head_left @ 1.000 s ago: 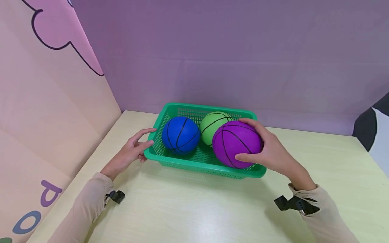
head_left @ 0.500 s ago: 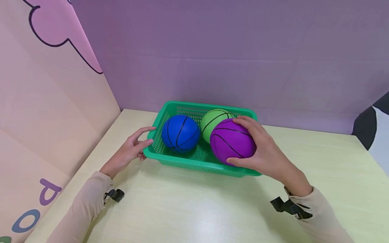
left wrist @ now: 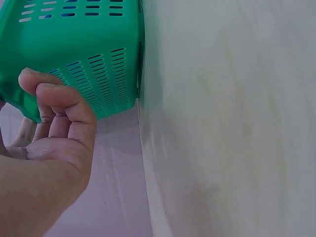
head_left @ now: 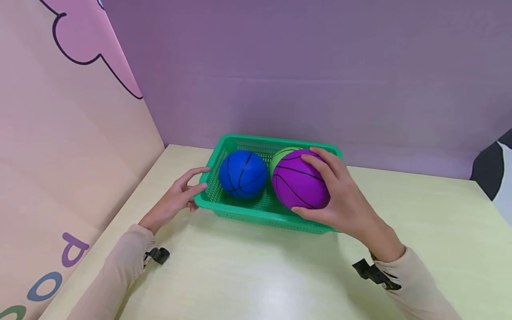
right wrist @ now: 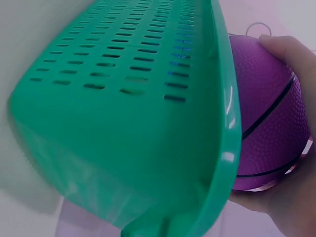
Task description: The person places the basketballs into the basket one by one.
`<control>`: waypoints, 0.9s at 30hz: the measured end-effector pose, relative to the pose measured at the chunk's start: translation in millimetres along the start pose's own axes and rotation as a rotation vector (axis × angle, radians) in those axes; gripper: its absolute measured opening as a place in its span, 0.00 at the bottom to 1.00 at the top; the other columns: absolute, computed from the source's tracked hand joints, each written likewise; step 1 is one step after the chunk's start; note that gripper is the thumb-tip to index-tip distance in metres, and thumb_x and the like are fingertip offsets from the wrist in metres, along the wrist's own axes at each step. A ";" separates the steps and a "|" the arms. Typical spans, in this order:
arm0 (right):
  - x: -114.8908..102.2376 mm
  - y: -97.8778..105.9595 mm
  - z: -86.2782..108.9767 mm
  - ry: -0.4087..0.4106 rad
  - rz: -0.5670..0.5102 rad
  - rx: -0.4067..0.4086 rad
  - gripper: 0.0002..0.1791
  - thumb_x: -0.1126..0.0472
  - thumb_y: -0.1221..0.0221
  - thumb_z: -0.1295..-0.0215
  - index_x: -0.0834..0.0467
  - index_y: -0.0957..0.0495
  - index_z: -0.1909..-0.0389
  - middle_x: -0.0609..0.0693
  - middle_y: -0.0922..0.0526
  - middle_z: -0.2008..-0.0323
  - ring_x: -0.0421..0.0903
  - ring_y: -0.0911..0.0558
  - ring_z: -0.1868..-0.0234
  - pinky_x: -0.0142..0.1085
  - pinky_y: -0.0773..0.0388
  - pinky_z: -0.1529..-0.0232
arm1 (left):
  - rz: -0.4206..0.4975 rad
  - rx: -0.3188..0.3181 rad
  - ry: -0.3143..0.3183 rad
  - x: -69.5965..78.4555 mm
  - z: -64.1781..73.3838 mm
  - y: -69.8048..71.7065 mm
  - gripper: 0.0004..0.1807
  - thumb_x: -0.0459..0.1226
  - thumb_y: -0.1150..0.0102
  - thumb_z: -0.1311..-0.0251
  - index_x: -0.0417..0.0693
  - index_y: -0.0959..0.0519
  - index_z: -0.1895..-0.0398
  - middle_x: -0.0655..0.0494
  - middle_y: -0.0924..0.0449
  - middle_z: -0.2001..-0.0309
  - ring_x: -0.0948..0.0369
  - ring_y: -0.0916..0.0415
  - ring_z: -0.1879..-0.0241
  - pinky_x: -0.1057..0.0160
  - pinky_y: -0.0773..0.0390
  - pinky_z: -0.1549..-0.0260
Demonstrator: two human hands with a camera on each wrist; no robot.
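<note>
A green plastic basket (head_left: 256,212) with slotted walls stands on the table, seen from above in the head view. Inside it lie a blue ball (head_left: 243,174) at left and a light green ball (head_left: 280,156) at right, both with black basketball lines. My right hand (head_left: 340,195) grips a purple ball (head_left: 298,182), thumb in front and fingers over the back. That ball sits at rim height or above in the right wrist view, and hides most of the green one. My left hand (head_left: 176,198) holds the basket's left rim, its fingers curled beneath in the left wrist view.
The pale wooden table (head_left: 240,271) stretches in front of the basket and to its right. A purple backdrop (head_left: 304,80) rises close behind. On the left stands a pink printed panel (head_left: 72,155) with letters; a black-and-white shape (head_left: 490,169) shows at the far right.
My right hand has carried the purple ball leftward and up, off the basket's right front corner. It now covers more of the green ball. My left hand keeps its place at the rim.
</note>
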State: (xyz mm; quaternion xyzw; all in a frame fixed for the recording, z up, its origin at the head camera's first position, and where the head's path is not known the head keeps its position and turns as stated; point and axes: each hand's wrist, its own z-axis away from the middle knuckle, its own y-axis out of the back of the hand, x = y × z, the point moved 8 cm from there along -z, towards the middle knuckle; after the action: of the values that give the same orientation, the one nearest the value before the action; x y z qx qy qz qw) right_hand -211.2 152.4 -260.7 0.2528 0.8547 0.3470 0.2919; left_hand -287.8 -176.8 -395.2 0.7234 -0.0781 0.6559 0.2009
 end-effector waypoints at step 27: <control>-39.5 -54.8 -28.8 0.289 0.313 0.016 0.53 0.42 0.24 0.59 0.52 0.34 0.30 0.61 0.37 0.30 0.66 0.42 0.29 0.64 0.34 0.42 | -0.011 0.000 0.006 6.6 -3.9 -11.2 0.27 0.46 0.46 0.27 0.69 0.36 0.27 0.51 0.37 0.82 0.54 0.31 0.81 0.60 0.25 0.76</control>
State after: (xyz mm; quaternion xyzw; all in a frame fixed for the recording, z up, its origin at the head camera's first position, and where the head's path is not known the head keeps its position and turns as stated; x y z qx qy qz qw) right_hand -215.5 79.9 -271.5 0.3325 0.8406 0.4142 0.1067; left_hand -286.4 -164.2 -390.6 0.7218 -0.0734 0.6571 0.2046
